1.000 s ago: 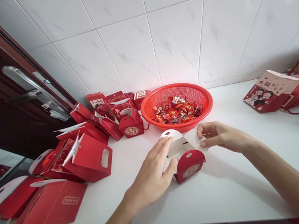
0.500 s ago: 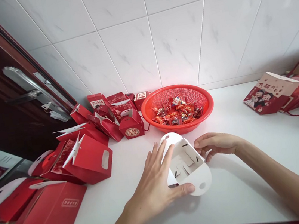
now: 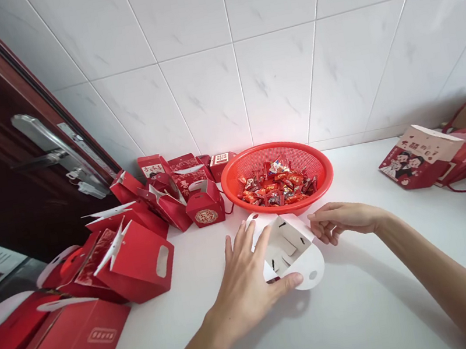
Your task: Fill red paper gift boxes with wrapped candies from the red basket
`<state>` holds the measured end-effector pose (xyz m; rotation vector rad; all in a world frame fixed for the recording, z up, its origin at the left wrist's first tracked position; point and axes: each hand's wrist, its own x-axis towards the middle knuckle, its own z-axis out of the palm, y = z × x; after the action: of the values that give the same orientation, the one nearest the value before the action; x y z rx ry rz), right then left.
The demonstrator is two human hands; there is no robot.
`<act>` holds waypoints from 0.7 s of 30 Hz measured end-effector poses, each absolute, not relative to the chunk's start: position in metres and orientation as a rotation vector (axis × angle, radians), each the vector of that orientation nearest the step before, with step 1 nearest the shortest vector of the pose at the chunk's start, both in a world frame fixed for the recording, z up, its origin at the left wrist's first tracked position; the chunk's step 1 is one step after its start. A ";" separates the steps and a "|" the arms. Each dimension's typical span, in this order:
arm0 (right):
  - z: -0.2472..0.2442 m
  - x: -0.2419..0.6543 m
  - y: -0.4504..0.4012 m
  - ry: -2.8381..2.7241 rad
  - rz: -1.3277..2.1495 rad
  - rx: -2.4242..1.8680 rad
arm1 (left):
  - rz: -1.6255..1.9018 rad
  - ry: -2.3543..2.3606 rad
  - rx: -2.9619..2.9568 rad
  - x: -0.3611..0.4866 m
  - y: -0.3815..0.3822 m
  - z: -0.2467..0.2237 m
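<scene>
A small gift box (image 3: 283, 247), white inside with slots and rounded, holed flaps, stands open-topped on the white table in front of the basket. My left hand (image 3: 248, 272) is around its left side, fingers spread over the left flap and thumb on the near flap. At the box's right edge is my right hand (image 3: 342, 221), its fingers curled together, fingertips against or very close to the side panel. Whether they pinch anything is hidden. Just behind the box, a red plastic basket (image 3: 325, 174) holds wrapped candies (image 3: 281, 181).
Several red gift boxes (image 3: 136, 263) crowd the table's left side, near a dark door with a metal handle (image 3: 60, 157). More boxes, one with a printed couple (image 3: 416, 157), stand at the right. A tiled wall (image 3: 280, 84) runs behind the white table (image 3: 363, 301).
My view has shifted slightly. My hands keep nearly the same hold around the box, which appears a little nearer the basket; the right fingers have curled in slightly.
</scene>
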<state>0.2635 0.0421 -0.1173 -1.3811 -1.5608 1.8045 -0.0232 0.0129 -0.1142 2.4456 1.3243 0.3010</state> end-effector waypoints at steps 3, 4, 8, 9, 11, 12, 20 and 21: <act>-0.133 0.283 0.043 -1.603 1.919 -1.114 | 0.361 1.280 2.474 -0.025 0.012 -0.113; -0.142 0.288 0.043 -1.598 1.959 -1.018 | 0.391 1.266 2.485 -0.026 0.011 -0.112; -0.177 0.291 0.047 -1.583 2.090 -0.818 | 0.587 1.180 2.526 -0.030 0.012 -0.104; -0.183 0.289 0.049 -1.582 2.129 -0.787 | 0.653 1.146 2.529 -0.030 0.013 -0.100; -0.192 0.281 0.054 -1.582 2.210 -0.729 | 0.791 1.082 2.505 -0.030 0.021 -0.091; -0.195 0.277 0.056 -1.581 2.243 -0.714 | 0.856 1.058 2.474 -0.030 0.027 -0.085; -0.202 0.266 0.063 -1.501 2.342 -0.674 | 0.751 1.054 2.331 -0.004 0.128 -0.041; -0.203 0.266 0.063 -1.479 2.352 -0.669 | 0.645 1.059 2.362 0.002 0.143 -0.039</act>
<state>0.2661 0.0629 -0.2034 -0.6687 -1.4791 2.3523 0.0018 0.1429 -0.0394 2.3624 1.0588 0.6451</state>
